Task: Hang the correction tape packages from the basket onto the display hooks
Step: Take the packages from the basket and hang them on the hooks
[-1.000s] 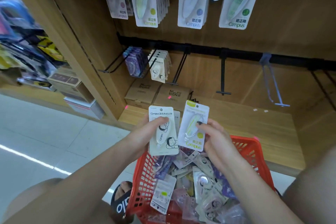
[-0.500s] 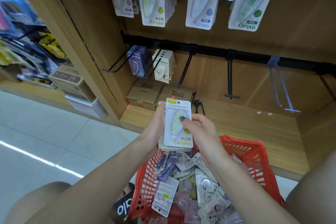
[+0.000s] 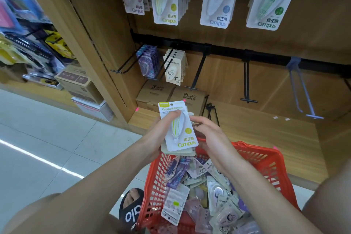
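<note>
Item, as we find it: a small stack of glossy white card-backed correction tape packages (image 3: 177, 129), the front one bearing a clear teardrop blister with yellow-green stripes and a lime header strip, held upright just above the red plastic lattice basket (image 3: 266, 159). Our left hand (image 3: 158, 135) has the stack in its grip, thumb pressed across the front card and fingers behind. Our right hand (image 3: 210, 138) sits at the stack's right edge, fingers curled toward the cards; we cannot tell whether its grip has closed on them. The basket holds a loose heap of further blister packs, white, lilac and purple. Behind stands a wood-grain display panel with a black rail; bare black wire hooks (image 3: 247, 81) jut from it, two others carrying purple and cream packs (image 3: 174, 66). Brown cardboard cartons (image 3: 171, 93) rest on the wooden shelf below.
</note>
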{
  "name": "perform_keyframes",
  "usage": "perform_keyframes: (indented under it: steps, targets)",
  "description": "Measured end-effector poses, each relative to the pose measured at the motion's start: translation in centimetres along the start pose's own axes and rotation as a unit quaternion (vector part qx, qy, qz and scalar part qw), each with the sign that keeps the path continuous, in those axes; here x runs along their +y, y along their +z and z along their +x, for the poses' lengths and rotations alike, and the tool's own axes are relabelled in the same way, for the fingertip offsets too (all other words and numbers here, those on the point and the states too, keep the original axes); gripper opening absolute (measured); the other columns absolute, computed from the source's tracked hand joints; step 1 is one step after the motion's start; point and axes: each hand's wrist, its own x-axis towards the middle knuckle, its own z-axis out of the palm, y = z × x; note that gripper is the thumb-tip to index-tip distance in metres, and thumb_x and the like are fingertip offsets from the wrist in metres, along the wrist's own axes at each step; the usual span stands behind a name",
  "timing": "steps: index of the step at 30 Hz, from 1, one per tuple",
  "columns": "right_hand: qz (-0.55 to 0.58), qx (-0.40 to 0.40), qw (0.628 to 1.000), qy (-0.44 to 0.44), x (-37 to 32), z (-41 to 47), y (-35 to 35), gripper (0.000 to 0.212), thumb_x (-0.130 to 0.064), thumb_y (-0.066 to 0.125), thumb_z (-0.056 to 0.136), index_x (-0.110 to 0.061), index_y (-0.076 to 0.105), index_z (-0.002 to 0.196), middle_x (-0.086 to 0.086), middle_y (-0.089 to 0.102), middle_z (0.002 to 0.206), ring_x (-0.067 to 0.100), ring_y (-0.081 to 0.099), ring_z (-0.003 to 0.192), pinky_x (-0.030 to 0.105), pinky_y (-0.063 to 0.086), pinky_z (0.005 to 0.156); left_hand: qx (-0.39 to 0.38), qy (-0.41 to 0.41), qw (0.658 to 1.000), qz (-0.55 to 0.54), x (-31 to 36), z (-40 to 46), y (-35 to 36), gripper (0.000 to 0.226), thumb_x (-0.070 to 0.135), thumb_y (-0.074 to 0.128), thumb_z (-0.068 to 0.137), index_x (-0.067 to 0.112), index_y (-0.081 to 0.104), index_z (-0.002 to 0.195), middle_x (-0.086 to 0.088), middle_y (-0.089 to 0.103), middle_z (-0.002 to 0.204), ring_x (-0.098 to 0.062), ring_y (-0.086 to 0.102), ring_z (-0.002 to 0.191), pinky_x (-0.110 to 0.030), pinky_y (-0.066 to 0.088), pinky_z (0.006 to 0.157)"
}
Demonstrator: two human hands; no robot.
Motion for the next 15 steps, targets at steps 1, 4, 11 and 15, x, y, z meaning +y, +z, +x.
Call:
perform_keyframes:
  steps: [1, 4, 11, 15]
  targets:
    - [0.005, -0.008, 1.000, 0.005, 0.0, 0.0, 0.1, 0.041, -0.012, 0.048, 0.099, -0.038, 0.078, 0.113, -0.009, 0.078, 0.117, 0.010, 0.074, 0.104, 0.025, 0.057, 0.077, -0.006, 0.002, 1.000, 0.002, 0.2, 0.0, -0.2, 0.036, 0.049, 0.058, 0.101, 0.029, 0.071, 0.127, -0.005, 0.080, 0.113, -0.028, 0.078, 0.098, -0.034, 0.062, 0.068]
    - [0.060, -0.042, 0.997, 0.020, -0.1, 0.0, 0.0, 0.044, 0.002, 0.048, 0.098, -0.024, 0.079, 0.116, 0.003, 0.077, 0.119, 0.012, 0.074, 0.102, 0.022, 0.057, 0.075, -0.015, -0.002, 1.000, 0.013, 0.8, -0.2, -0.8, 0.038, 0.051, 0.050, 0.104, 0.028, 0.071, 0.127, -0.007, 0.079, 0.114, -0.027, 0.078, 0.099, -0.033, 0.063, 0.066]
    - [0.117, -0.069, 0.989, 0.053, -0.5, 0.0, 0.0, 0.028, -0.004, 0.067, 0.098, -0.009, 0.070, 0.126, 0.024, 0.072, 0.124, 0.029, 0.070, 0.107, 0.047, 0.058, 0.101, -0.049, -0.002, 0.997, 0.058, 1.5, -0.4, -1.7, 0.041, 0.053, 0.042, 0.106, 0.029, 0.070, 0.124, -0.001, 0.079, 0.116, -0.022, 0.077, 0.104, -0.037, 0.061, 0.087]
    - [0.112, -0.030, 0.992, 0.052, -0.5, 0.3, 0.6, 0.030, -0.002, 0.072, 0.094, -0.006, 0.062, 0.122, 0.021, 0.076, 0.106, 0.022, 0.072, 0.084, 0.042, 0.059, 0.079, -0.049, 0.003, 0.996, 0.072, 1.6, -0.4, -1.8, 0.037, 0.051, 0.044, 0.106, 0.031, 0.071, 0.122, -0.001, 0.080, 0.113, -0.022, 0.078, 0.101, -0.034, 0.062, 0.082]
